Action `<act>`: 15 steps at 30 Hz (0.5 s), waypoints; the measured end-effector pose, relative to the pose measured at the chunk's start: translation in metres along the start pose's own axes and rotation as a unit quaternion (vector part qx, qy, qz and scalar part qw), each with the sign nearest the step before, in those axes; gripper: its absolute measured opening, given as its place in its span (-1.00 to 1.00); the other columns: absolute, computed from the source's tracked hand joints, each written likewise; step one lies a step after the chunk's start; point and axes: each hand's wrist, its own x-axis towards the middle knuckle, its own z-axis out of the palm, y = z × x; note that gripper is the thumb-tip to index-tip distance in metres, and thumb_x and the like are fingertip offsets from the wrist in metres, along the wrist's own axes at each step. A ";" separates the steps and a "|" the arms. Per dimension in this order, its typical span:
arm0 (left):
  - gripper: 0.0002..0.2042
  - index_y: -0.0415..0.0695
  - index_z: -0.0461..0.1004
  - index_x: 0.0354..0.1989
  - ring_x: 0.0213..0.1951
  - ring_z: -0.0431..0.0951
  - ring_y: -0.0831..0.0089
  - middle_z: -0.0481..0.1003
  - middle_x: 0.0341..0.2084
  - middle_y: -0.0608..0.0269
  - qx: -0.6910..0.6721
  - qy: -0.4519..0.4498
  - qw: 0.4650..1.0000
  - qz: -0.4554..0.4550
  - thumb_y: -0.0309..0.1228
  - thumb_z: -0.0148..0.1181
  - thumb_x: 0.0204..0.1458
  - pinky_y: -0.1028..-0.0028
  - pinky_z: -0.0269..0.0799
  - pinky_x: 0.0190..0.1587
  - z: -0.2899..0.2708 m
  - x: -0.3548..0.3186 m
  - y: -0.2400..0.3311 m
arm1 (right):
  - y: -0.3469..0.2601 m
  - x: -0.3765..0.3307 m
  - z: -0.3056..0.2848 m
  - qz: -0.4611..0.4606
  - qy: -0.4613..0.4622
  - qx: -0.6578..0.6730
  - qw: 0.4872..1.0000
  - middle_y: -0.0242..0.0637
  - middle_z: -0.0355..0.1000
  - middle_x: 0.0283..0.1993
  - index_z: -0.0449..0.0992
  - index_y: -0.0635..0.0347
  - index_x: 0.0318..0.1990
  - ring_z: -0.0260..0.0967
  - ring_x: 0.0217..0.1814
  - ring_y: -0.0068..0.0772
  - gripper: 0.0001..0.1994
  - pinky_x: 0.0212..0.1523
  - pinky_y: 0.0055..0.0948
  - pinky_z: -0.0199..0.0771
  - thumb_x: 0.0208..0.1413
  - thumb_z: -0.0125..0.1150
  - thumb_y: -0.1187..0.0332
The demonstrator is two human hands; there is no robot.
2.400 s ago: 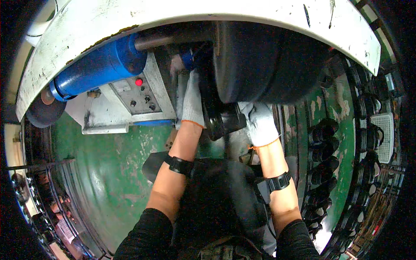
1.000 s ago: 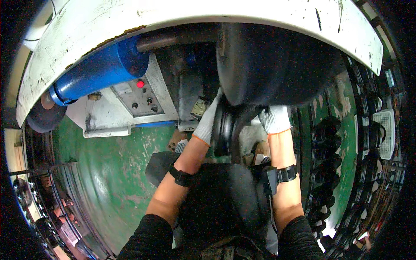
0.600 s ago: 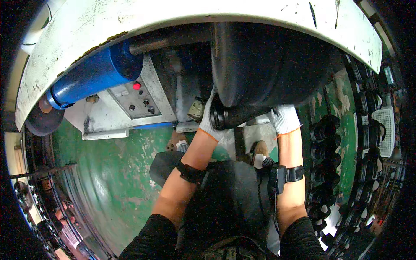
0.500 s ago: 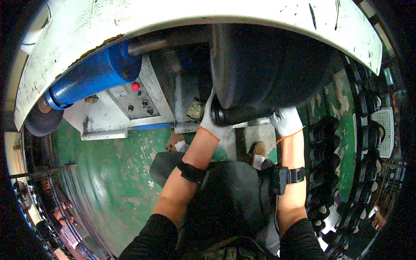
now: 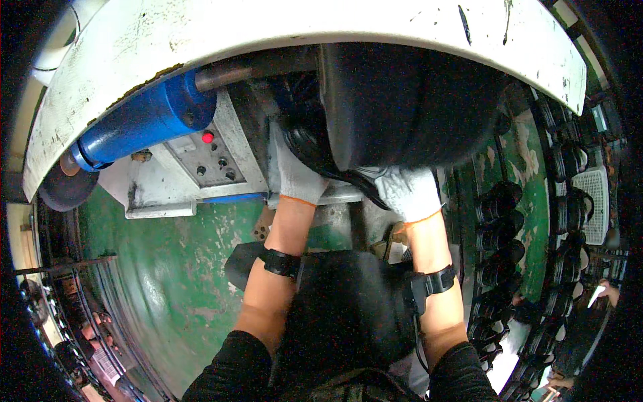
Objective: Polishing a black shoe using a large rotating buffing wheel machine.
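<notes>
A black shoe (image 5: pixel 310 149) is held between my two white-gloved hands, tilted beneath a big dark brush wheel (image 5: pixel 402 107). The wheel looks smeared, as if turning, and it hides part of the shoe. My left hand (image 5: pixel 295 171) closes on the shoe's left part, its fingertips out of sight behind the black surface. At the shoe's other end, just below the wheel's lower edge, my right hand (image 5: pixel 407 191) grips it with bent fingers. Whether the shoe touches the wheel I cannot tell.
A white hood (image 5: pixel 301 20) arches over the wheel. To the left are a blue motor housing (image 5: pixel 140 114), a small wheel (image 5: pixel 69 187) and a control panel with a red button (image 5: pixel 207 137). Racks of black shoes (image 5: pixel 499 231) and a white basket (image 5: pixel 589 204) stand right.
Both hands have shifted left with the shoe, and the shoe has turned from lying level to slanting down rightward. My left hand has gone higher, and my right is closer to it.
</notes>
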 end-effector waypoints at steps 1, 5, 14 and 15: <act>-0.48 0.05 0.30 0.16 0.11 0.33 0.16 0.36 0.09 0.24 0.000 0.000 1.000 -0.001 0.07 -0.27 0.16 0.16 0.18 0.20 0.004 -0.001 0.001 | -0.004 0.002 0.001 0.001 0.000 0.000 1.000 -0.16 0.51 -0.28 0.59 0.14 -0.32 0.45 -0.27 -0.12 -0.78 -0.17 -0.10 0.47 -0.07 0.05 0.33; -0.49 0.07 0.32 0.14 0.10 0.34 0.16 0.37 0.09 0.24 -0.025 0.001 0.999 0.026 0.09 -0.22 0.14 0.17 0.20 0.19 0.002 -0.002 0.008 | -0.030 0.018 0.004 0.105 -0.091 0.029 0.990 -0.13 0.49 -0.20 0.58 0.09 -0.23 0.43 -0.16 -0.07 -0.73 -0.14 -0.04 0.43 -0.07 0.03 0.30; -0.46 0.00 0.29 0.17 0.10 0.34 0.24 0.36 0.10 0.25 -0.011 -0.025 0.997 0.071 0.09 -0.20 0.15 0.30 0.18 0.20 -0.006 -0.001 0.015 | -0.053 0.050 -0.001 0.238 0.019 0.118 0.964 -0.07 0.35 0.08 0.47 0.09 0.00 0.28 0.10 0.06 -0.49 0.10 0.03 0.27 -0.19 0.17 0.15; -0.45 0.00 0.28 0.18 0.10 0.34 0.24 0.35 0.11 0.25 0.012 -0.008 0.996 0.090 0.10 -0.20 0.16 0.29 0.18 0.20 -0.005 0.000 0.015 | -0.053 0.050 -0.001 0.239 0.020 0.127 0.962 -0.07 0.33 0.11 0.46 0.09 0.01 0.25 0.13 0.07 -0.51 0.12 0.04 0.24 -0.14 0.14 0.15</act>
